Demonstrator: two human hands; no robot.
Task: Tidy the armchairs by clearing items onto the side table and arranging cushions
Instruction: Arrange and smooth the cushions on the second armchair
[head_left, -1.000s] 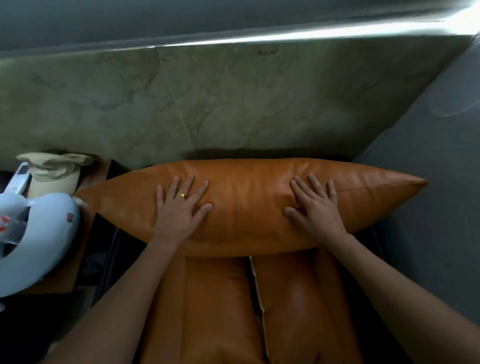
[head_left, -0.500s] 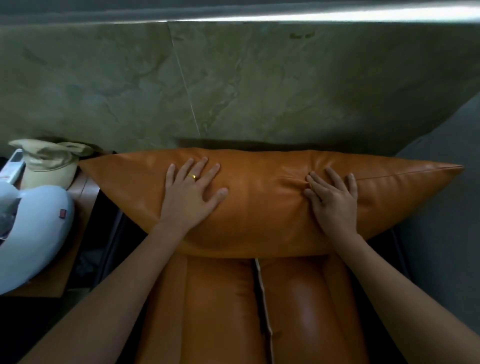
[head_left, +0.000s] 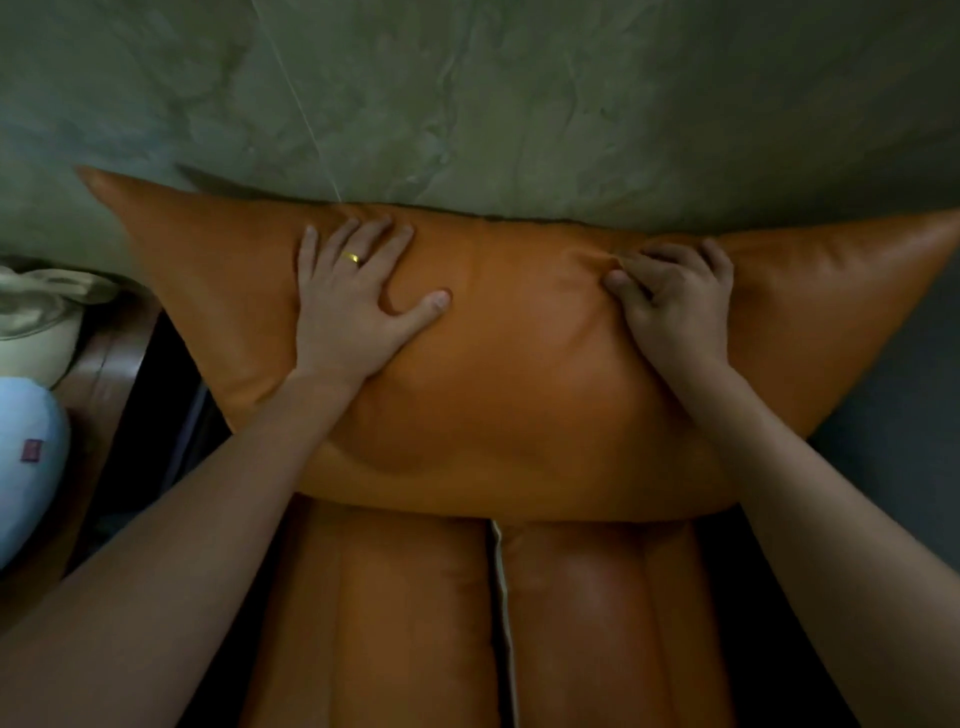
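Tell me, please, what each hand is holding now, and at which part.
Right hand pinches the orange cushion near its upper edge, bunching the leather. Left hand only presses flat on its face.

A dim, warm-toned indoor view with soft, low light. Faint sheen shows on the orange leather seat (head_left: 587, 587) at lower centre. Deep shadow fills the gaps at lower left and right. Wide-angle distortion bows the edges, and fine detail looks slightly soft throughout.

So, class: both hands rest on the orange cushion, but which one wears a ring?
The left hand, pressed flat with fingers spread, has a gold ring. The right hand is bare, its fingers curled into the cushion.
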